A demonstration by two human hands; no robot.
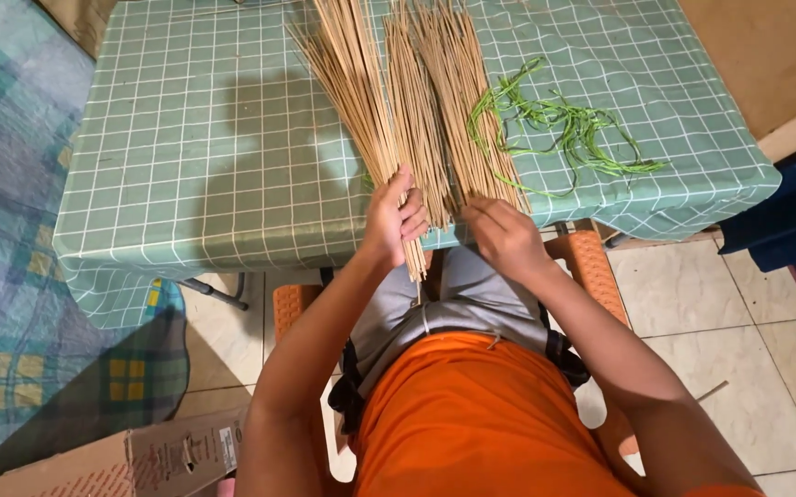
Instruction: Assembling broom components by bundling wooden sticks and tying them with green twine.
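Pale tan thin sticks, bright green leaf strips, sage-green tablecloth with white grid lines, orange shirt, grey shorts, orange-brown plastic chair, blue-and-yellow plaid mat, off-white floor tiles, brown cardboard box

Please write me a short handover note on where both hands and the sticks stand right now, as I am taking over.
Left hand: fingers closed around a bundle of thin tan sticks at the near table edge.
Right hand: fingertips on the lower ends of the middle pile of sticks, not clearly gripping.
Green leaf strips lie loose to the right on the green checked tablecloth.
Done: sticks fanned in piles, stripped greens set aside.
Left: piles are loose; none is tied.
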